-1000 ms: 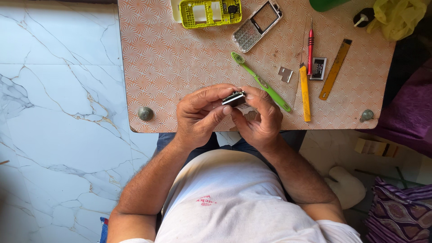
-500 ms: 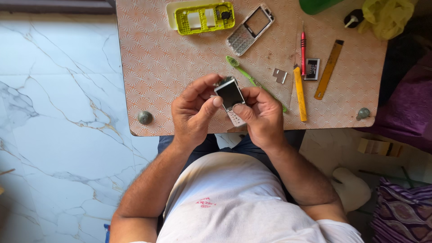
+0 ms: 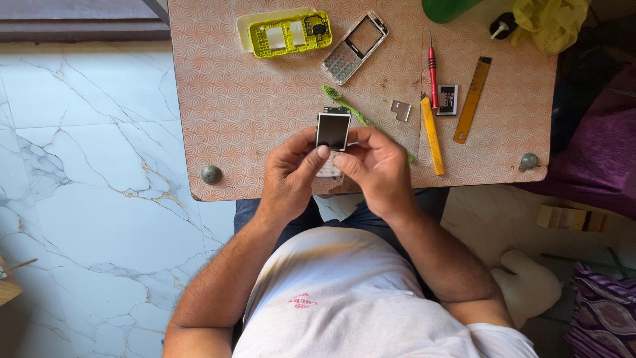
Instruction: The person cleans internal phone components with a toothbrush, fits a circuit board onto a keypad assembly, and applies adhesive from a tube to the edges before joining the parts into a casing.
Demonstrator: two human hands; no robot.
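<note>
We hold a small phone board with its screen (image 3: pixel 332 130) above the near edge of the desk (image 3: pixel 252 113), the dark glass facing up at us. Our left hand (image 3: pixel 289 174) is closed on its lower left side, thumb pressed near the bottom corner of the screen, and our right hand (image 3: pixel 375 167) is closed on the lower right side, fingers wrapped behind. Under the screen a pale keypad part peeks out between our fingers; how it joins the screen we cannot tell.

We judge this piece to be very light, thin and stiff, yet fragile: the glass would crack under a bend or a hard pinch, and its smooth face is likely slippery and easy to smudge. A thin metal rim frames it, and the small connector at the top edge looks delicate. The safest hold seems to be by the long side edges or the lower corners, as we have it, keeping fingertips off the face and off the top end.

On the desk beyond lie a yellow-green phone frame (image 3: pixel 289 33), a silver front cover with keypad (image 3: pixel 354 47), a green toothbrush (image 3: pixel 350 110) partly hidden behind the screen, a red screwdriver (image 3: pixel 433 67), a yellow tool (image 3: pixel 432 134), a wooden ruler (image 3: pixel 472 99), a small metal plate (image 3: pixel 400 109) and a small dark square part (image 3: pixel 448 99).
</note>
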